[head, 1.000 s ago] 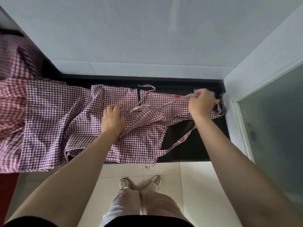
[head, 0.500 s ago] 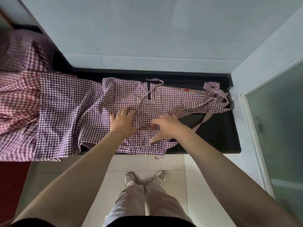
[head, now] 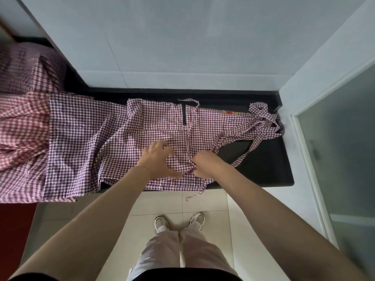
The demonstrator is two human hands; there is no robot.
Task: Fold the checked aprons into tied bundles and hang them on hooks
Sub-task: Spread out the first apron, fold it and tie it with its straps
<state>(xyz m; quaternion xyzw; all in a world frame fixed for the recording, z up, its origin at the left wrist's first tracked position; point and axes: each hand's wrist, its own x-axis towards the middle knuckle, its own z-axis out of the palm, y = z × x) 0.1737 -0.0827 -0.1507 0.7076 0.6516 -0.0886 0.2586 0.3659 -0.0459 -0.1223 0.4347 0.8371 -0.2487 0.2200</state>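
A purple-and-white checked apron lies spread flat across the black desk, its near hem hanging slightly over the front edge. A thin strap of the same cloth runs from a loop at the apron's far edge down across the fabric toward the person. The right hand rests on the apron near the front edge, its fingers curled and pinching the lower end of that strap together with a small gather of cloth. The left hand lies just beside it, palm down, fingers straight and spread, pressing the fabric flat; the thumb reaches toward the right hand. A thin bracelet circles the left wrist.

At the right end of the desk the apron's neck band and ties lie in a loose tangle against the corner, with a small red-and-yellow patch on the bib nearby. A short tie end dangles over the front edge above the floor.

To the left, more checked aprons, some redder in tone, lie heaped and overlapping the spread one. Behind the desk stands a pale wall; to the right is a frosted glass door. Below, the tiled floor shows the person's white shoes and light trousers.
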